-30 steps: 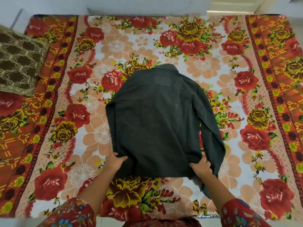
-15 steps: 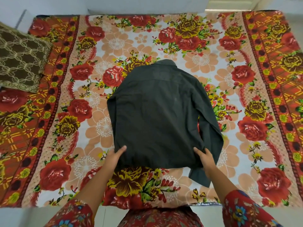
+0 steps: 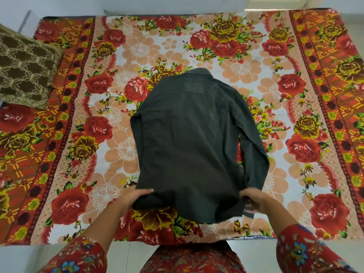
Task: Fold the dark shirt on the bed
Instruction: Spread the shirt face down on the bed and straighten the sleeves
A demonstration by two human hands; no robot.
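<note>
The dark shirt (image 3: pixel 189 138) lies back-up in the middle of the bed (image 3: pixel 118 56), collar pointing away from me, one sleeve folded down along its right side. My left hand (image 3: pixel 134 200) grips the hem's left corner, thumb on top and fingers under the cloth. My right hand (image 3: pixel 254 201) grips the hem's right corner beside the sleeve cuff, fingers curled round the fabric. The near hem is lifted a little off the sheet.
The bed carries a floral red, orange and white sheet. A brown patterned pillow (image 3: pixel 23 69) rests at the far left. The bed's near edge (image 3: pixel 246 238) runs just below the shirt, close to my body. White walls stand behind the bed.
Both hands have gone from resting at the hem to gripping its corners and raising it slightly. The view has shifted a little nearer to the bed.
</note>
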